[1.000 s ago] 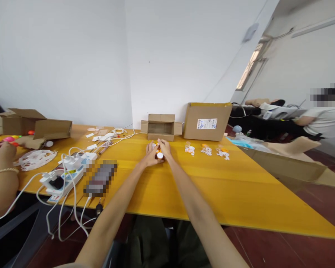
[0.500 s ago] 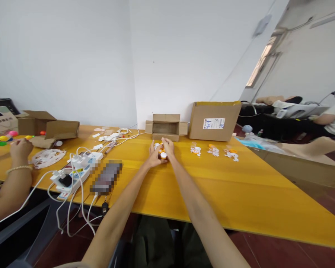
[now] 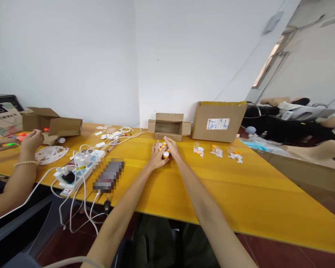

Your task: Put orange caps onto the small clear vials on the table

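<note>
Several small orange pill bottles with white caps (image 3: 165, 154) stand close together on the table, in front of a small open carton. From the left, my left hand (image 3: 156, 158) curls round them, thumb at the near side and fingers at the far side. My right hand (image 3: 172, 147) presses along their right side, its fingers close together and pointing away from me. Between them my hands enclose the cluster and partly hide it. Just beyond is the open cardboard box (image 3: 168, 136), its flaps spread.
A large carton (image 3: 218, 121) stands at the back right. Small piles of white pieces with orange caps (image 3: 217, 152) lie to the right. On the left are a power strip (image 3: 83, 172), a phone (image 3: 109, 175), cables and a co-worker's arm (image 3: 25, 167).
The view has swung slightly left, so everything sits a bit further right. My hands stay round the bottles. At far left, more of the co-worker's other hand shows, near a green piece.
</note>
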A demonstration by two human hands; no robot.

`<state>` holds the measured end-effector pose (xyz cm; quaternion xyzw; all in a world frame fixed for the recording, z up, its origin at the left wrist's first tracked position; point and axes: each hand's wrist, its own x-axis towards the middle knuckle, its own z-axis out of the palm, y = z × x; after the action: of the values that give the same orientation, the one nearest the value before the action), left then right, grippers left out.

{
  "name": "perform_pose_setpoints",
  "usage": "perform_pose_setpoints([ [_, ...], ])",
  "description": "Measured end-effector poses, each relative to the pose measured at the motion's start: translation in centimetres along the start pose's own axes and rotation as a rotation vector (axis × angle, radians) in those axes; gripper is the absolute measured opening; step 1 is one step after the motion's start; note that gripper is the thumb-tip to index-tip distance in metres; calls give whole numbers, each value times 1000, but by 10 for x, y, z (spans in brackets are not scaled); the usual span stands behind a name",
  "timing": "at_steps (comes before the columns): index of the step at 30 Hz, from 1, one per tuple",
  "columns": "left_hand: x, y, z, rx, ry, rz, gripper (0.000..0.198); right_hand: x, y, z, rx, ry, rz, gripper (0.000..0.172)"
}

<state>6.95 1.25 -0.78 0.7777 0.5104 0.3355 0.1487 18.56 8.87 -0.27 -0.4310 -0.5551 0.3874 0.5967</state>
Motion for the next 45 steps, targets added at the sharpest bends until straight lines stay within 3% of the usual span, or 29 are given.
perform_pose_setpoints([
  [9, -4, 17, -5, 100, 35, -181, 72, 7, 4, -17, -119, -193, -15, 42],
  [15, -3, 21, -7, 93, 61, -232, 71, 8, 10, -15, -137, -215, -47, 41],
  [26, 9, -2, 2, 115, 128, -161, 66, 17, 18, -12, -108, -263, -86, 39],
  [45, 27, -20, 0, 129, 151, -93, 64, 28, 28, 1, 7, -170, -63, 48],
])
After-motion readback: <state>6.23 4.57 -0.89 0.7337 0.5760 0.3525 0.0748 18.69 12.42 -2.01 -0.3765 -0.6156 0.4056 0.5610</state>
